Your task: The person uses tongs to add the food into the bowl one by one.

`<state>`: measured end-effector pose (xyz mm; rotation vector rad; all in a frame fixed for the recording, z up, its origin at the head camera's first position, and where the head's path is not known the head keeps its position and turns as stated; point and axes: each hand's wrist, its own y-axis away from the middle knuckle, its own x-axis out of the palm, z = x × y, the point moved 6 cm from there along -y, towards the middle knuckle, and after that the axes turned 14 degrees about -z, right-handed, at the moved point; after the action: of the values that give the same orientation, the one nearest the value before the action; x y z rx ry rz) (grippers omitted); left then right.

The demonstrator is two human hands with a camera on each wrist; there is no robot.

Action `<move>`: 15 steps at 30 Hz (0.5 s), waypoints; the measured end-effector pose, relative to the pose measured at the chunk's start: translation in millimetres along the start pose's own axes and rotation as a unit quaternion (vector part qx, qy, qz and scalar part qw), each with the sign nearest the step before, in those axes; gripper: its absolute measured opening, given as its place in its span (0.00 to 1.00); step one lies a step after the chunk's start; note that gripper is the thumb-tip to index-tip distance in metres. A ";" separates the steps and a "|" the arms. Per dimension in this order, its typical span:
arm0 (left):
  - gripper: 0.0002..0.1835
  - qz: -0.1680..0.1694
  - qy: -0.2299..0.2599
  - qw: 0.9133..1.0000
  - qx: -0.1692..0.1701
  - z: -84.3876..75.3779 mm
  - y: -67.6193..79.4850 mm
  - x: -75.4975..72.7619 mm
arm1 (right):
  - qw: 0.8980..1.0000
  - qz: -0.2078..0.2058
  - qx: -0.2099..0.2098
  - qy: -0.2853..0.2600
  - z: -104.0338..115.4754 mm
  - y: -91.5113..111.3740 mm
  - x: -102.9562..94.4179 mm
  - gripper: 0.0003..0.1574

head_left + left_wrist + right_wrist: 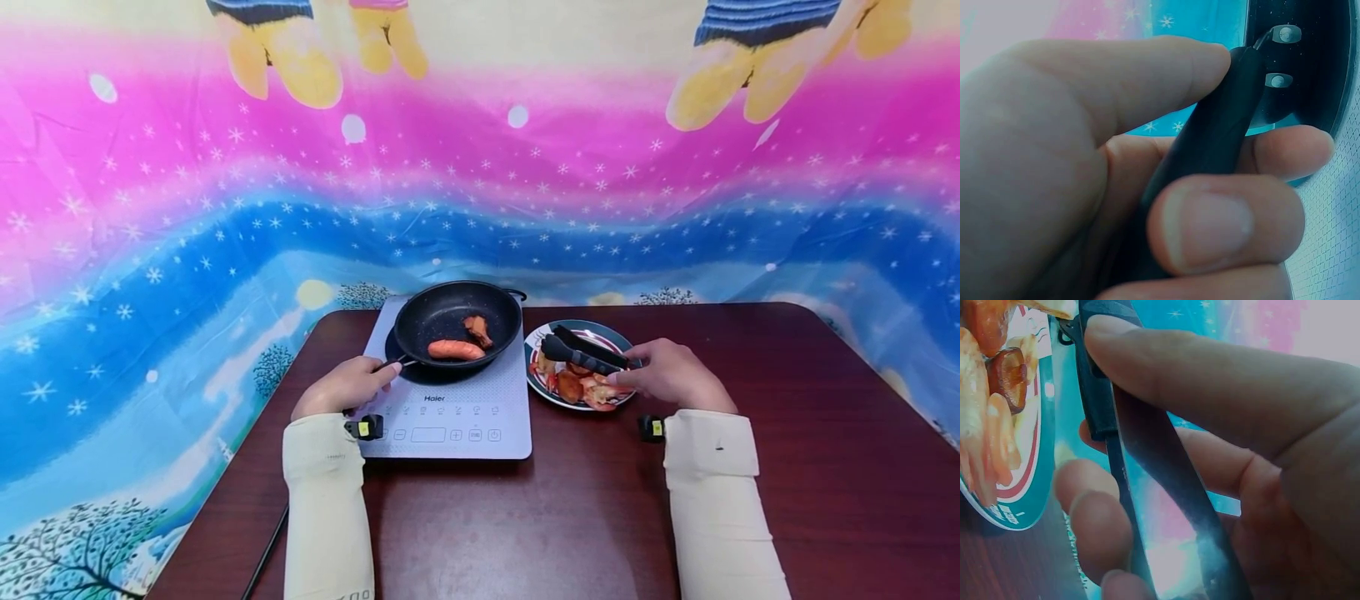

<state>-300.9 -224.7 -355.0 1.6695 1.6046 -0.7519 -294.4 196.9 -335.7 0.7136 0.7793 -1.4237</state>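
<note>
Frying pan (431, 312), black and round, set upright on a pale cooktop (498, 396). Within the pan, a sausage (455, 351) lies at the near side and a browned piece of meat (477, 331) just behind its right end. Left hand (348, 387): at the pan's near left, fingers and thumb curled about its dark handle (1216, 125). Tongs (585, 357): right of the pan, above a plate (1046, 450) with a dark green-blue rim; whether they touch the mixed food pieces (570, 386) on it cannot be told. Right hand (673, 379): farther right of the pan, pinching the tongs between thumb and fingers. The cooktop's control panel faces the pan's near side. Beneath all, extending right of the pan, is a reddish-brown table (562, 517); behind the pan hangs a snowflake-patterned cloth (480, 208).
</note>
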 end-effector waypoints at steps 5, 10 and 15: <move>0.23 0.000 -0.002 1.000 0.002 0.3 -0.5 -0.2 | 1.000 -0.012 0.008 0.015 -6.2 -5.7 5.0 0.43; 0.23 0.000 -0.004 1.000 0.004 -0.1 -0.4 0.1 | 0.999 -0.009 0.024 0.029 -12.6 -9.1 10.9 0.43; 0.23 -0.001 -0.001 1.000 0.000 0.6 -0.6 0.2 | 0.999 -0.005 0.036 0.029 -13.6 -9.6 13.3 0.44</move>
<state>-301.4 -225.1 -355.5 1.6660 1.6063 -0.7534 -304.7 200.2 -354.2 0.8095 0.7802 -1.4508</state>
